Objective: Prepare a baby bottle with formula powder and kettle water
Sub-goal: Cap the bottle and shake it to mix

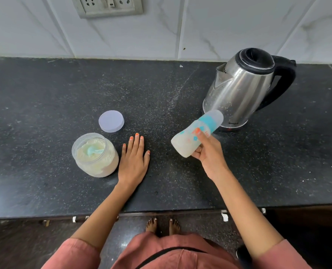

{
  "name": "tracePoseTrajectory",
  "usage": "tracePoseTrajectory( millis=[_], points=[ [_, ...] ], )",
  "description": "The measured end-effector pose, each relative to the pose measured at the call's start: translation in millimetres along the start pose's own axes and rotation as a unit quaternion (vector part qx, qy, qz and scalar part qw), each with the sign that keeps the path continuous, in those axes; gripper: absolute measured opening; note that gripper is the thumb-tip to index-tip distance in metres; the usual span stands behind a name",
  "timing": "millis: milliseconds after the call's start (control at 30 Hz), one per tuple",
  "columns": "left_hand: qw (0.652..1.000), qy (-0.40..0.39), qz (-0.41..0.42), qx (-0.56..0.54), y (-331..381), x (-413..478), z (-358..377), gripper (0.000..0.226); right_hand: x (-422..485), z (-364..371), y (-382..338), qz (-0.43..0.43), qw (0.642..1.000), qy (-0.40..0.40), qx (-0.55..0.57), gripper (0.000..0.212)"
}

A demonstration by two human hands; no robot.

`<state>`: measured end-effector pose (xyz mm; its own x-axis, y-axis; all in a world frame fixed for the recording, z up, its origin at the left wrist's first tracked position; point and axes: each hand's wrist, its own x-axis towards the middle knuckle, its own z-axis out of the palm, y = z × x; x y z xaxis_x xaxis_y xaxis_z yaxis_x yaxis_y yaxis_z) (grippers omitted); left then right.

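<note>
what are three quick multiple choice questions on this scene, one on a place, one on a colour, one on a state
1. Where is the lid relative to the powder jar?
A. screwed onto it
B. on the counter beyond it
C. inside it

2. What colour is the scoop in the powder jar?
A. light blue
B. red
C. black

3. How is the bottle in the right hand?
A. standing upright on the counter
B. lying flat, uncapped
C. tilted in the air, cap on

Answers:
1 B, the lid lies flat, apart from the open powder jar.
2 A, a pale blue scoop sits inside.
3 C, the right hand grips it slanted above the counter.
</note>
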<state>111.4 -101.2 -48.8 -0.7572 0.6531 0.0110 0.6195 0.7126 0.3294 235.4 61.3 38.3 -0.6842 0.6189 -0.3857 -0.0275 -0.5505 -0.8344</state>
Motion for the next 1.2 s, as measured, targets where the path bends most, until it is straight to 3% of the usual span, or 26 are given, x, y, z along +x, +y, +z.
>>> tracePoseTrajectory(
  millis=[100, 267, 367, 467, 600, 767, 933, 1100, 1200],
  points=[
    [1.000, -0.008, -0.006, 0.013, -0.5, 0.5, 1.8, 0.055, -5.6, 1.8, -0.2, 0.055, 0.993, -0.005, 0.102, 0.017],
    [0.999, -0.012, -0.010, 0.029, -0.8, 0.2, 2.9, 0.055, -24.1, 6.9, 10.1, 0.047, 0.990, -0.108, -0.079, 0.041],
    [0.999, -0.008, -0.012, 0.029, 0.2, -0.3, 3.4, 0.056, -14.1, 5.9, -4.1, -0.019, 0.997, -0.060, -0.034, 0.030],
    [0.999, -0.006, -0.014, 0.029, 0.4, -0.1, 3.7, 0.056, -9.0, 4.6, -8.6, -0.030, 0.999, -0.017, 0.027, 0.022],
    [0.999, -0.008, -0.015, 0.036, -0.6, 0.2, 3.8, 0.056, -23.5, 4.9, 0.0, -0.034, 0.983, -0.098, -0.152, 0.051],
    [0.999, -0.003, -0.012, 0.041, 0.6, -0.2, 3.9, 0.055, -8.5, 0.5, -15.5, -0.047, 0.999, -0.002, 0.004, 0.033],
    [0.999, -0.007, -0.012, 0.053, -0.3, 0.2, 3.7, 0.054, -24.6, 6.2, -2.5, -0.051, 0.979, -0.110, -0.166, 0.043],
    [0.999, -0.005, -0.010, 0.046, 0.0, -0.4, 3.8, 0.053, -10.1, 1.9, -14.7, -0.047, 0.999, -0.009, 0.009, 0.029],
    [0.998, -0.007, -0.012, 0.053, -0.8, 0.2, 4.7, 0.054, -21.0, 3.9, -4.7, -0.056, 0.988, -0.080, -0.122, 0.040]
  ],
)
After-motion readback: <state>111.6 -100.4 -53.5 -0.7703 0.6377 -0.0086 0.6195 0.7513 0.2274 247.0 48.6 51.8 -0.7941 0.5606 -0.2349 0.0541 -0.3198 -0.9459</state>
